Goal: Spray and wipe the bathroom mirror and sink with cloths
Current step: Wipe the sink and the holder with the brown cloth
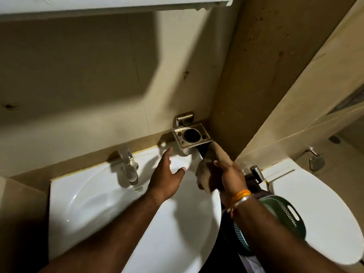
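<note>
Left hand: the left hand (166, 175) is extended over the rear right part of the sink basin, fingers straight and spread, holding nothing. The fingertips point toward the back wall, just below the metal holder.
Right hand: the right hand (229, 175) is curled round a bunched cloth and grips it at the right rim of the sink. The wrist carries an orange thread band and a metal bangle (241, 197).
Cloth: the cloth (206, 174) is beige-brown and crumpled. Its upper end reaches up to the underside of the metal holder, and its lower end hangs below the hand over the sink edge.
Sink: the sink (94, 209) is a white oval basin set against the back wall. The right portion lies under both forearms.
Faucet: the faucet (130, 166) is chrome, mounted at the rear centre of the sink, spout over the basin.
Metal holder: the holder (190, 135) is a wall-mounted square plate with one round opening, fixed in the corner above the sink's right rear edge.
Toilet: the toilet lid (315, 209) is white and closed, to the right of the sink.
Basket: a green perforated basket (283, 211) sits between sink and toilet, partly hidden by the right forearm.
Hand shower: a chrome spray head (256, 170) shows just behind the right hand.
Mirror: only a white lower edge (118, 6) at the top of the view is visible; whether it belongs to the mirror cannot be told.
</note>
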